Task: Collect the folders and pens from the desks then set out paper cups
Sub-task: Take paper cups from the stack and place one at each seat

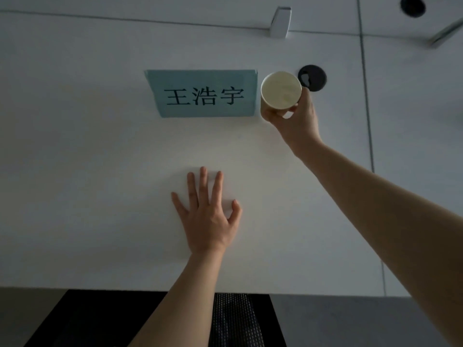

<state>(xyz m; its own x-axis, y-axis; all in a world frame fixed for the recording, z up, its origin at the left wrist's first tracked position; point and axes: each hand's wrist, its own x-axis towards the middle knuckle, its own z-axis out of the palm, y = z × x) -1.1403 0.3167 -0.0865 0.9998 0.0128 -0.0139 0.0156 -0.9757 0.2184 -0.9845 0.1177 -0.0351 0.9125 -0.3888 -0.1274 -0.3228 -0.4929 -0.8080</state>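
Observation:
A paper cup (281,90) with a pale inside stands upright just right of a blue name card (204,93) that carries black characters. My right hand (294,118) reaches far across the white desk (87,171) and grips the cup's wall from the near side. Closer to me, my left hand (208,216) lies flat on the desk with its fingers spread and nothing in it. No folders or pens are in view.
A round black cable grommet (312,78) sits right behind the cup. Another grommet (412,6) and a white bracket (280,22) lie at the far edge. A dark chair (100,321) stands under the desk's near edge. Desk seams run along the right side.

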